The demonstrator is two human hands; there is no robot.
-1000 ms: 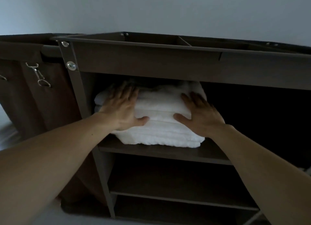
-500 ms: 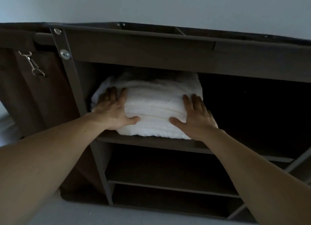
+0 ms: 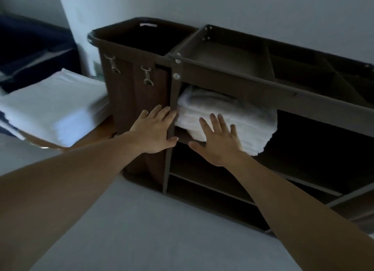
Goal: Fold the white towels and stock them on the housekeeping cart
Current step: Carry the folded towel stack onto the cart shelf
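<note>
Head | left hand (image 3: 153, 135), right hand (image 3: 219, 147) spread flat, empty | plush white towels (image 3: 244, 117), possibly touched | boxy brown cart (image 3: 222, 77)

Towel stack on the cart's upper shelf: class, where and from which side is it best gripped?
Come from the open front; grip the towel stack at both ends, fingers under the bottom layer. The top tray blocks access from above, and loose layers would likely slide apart.

Pale wall (image 3: 242, 5) behind; grey floor (image 3: 162, 230) below.
</note>
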